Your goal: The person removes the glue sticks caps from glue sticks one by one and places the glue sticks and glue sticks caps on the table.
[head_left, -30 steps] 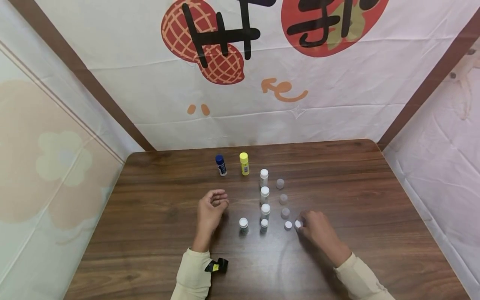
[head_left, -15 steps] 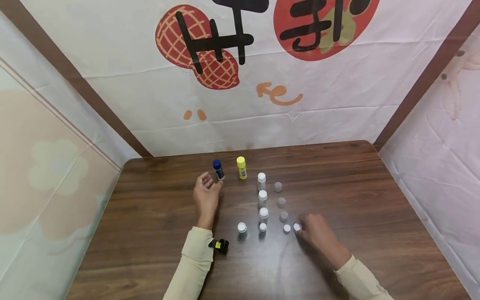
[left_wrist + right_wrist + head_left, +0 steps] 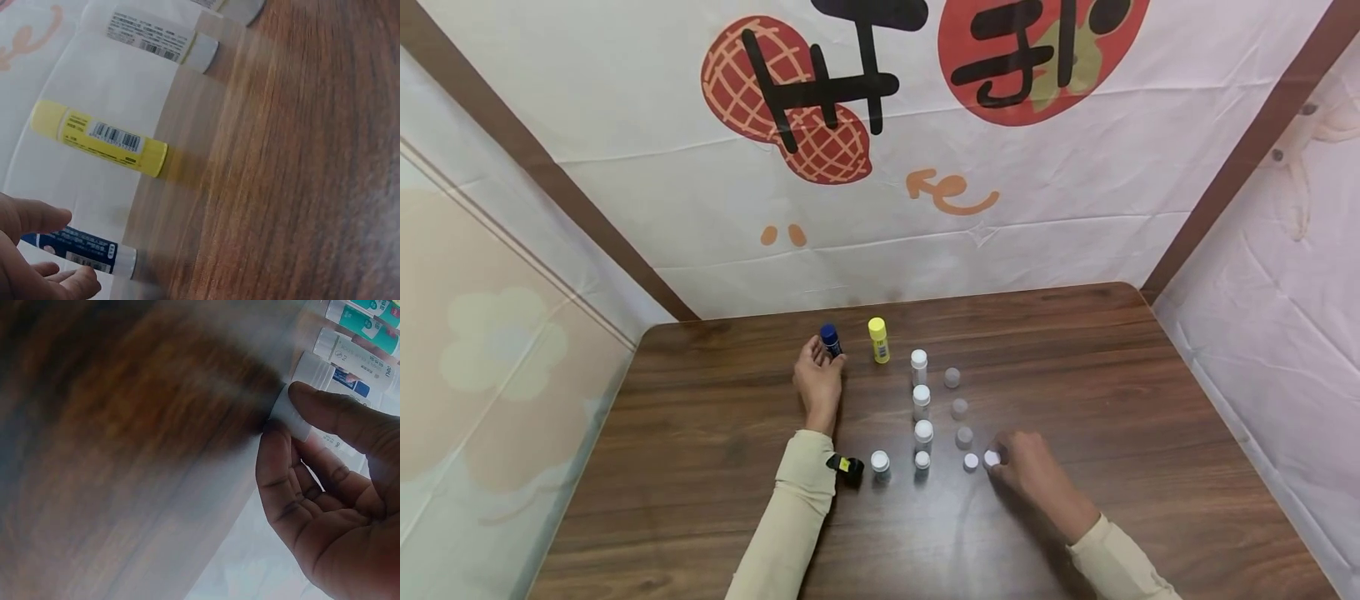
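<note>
Loosely parted left hand (image 3: 817, 381) around upright navy, pale-based tube (image 3: 87, 251), right hand (image 3: 1032, 463) pinching short white cap (image 3: 290, 416).

Brown wood-grain surface (image 3: 1075, 358). Upright on it: blue stick (image 3: 830, 337), yellow stick (image 3: 878, 340), five white-topped sticks (image 3: 921, 402). Right of these: three translucent caps (image 3: 959, 408), small white cap (image 3: 971, 462).

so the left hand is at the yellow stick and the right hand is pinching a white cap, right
Not quite: the left hand is at the blue stick, as the left wrist view shows; the yellow stick stands apart from that hand. The right hand is pinching a white cap, as you say.
</note>
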`<action>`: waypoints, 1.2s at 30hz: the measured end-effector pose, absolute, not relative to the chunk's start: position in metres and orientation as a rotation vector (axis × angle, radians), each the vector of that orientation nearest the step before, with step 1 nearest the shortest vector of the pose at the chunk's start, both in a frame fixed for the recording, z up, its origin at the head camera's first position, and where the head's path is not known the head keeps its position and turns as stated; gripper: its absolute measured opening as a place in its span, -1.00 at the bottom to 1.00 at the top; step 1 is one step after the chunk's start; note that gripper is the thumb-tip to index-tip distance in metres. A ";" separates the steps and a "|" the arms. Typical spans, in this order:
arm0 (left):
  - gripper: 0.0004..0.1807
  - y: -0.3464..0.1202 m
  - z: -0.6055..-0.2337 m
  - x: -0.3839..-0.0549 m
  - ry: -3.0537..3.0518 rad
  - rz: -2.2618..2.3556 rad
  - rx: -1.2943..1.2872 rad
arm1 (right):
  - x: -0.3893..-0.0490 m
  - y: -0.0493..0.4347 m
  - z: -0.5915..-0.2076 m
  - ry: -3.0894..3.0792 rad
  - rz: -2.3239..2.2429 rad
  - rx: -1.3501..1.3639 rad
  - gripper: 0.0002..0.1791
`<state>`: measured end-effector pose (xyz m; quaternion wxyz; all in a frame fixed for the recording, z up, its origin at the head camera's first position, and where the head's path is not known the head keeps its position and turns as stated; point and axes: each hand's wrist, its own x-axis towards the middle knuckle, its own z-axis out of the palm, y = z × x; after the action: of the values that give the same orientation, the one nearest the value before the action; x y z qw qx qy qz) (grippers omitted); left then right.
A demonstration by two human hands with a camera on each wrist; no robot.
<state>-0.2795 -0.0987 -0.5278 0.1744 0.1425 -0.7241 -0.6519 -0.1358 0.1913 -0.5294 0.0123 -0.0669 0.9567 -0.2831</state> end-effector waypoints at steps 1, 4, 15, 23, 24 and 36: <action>-0.37 -0.098 -0.529 -0.281 -2.063 -1.829 0.408 | -0.136 0.192 -0.530 2.985 -0.888 -0.208 -0.79; -0.42 -0.097 -0.532 -0.284 -2.095 -1.772 0.420 | -0.136 0.193 -0.531 2.993 -0.921 -0.230 -0.79; -0.56 -0.101 -0.539 -0.289 -2.158 -1.690 0.442 | -0.137 0.194 -0.532 2.997 -0.915 -0.250 -0.78; -0.62 -0.103 -0.540 -0.289 -2.173 -1.677 0.428 | -0.137 0.194 -0.531 2.996 -0.925 -0.254 -0.78; -0.62 -0.103 -0.540 -0.288 -2.187 -1.655 0.433 | -0.137 0.194 -0.532 2.996 -0.925 -0.255 -0.78; -0.60 -0.104 -0.532 -0.256 -2.251 -1.631 0.278 | -0.132 0.188 -0.532 2.990 -0.850 -0.182 -0.77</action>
<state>-0.2564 -0.1039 -0.5318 0.1732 0.0980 -0.7936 -0.5750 -0.1324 0.1879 -0.5324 0.0139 -0.0585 0.9601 -0.2730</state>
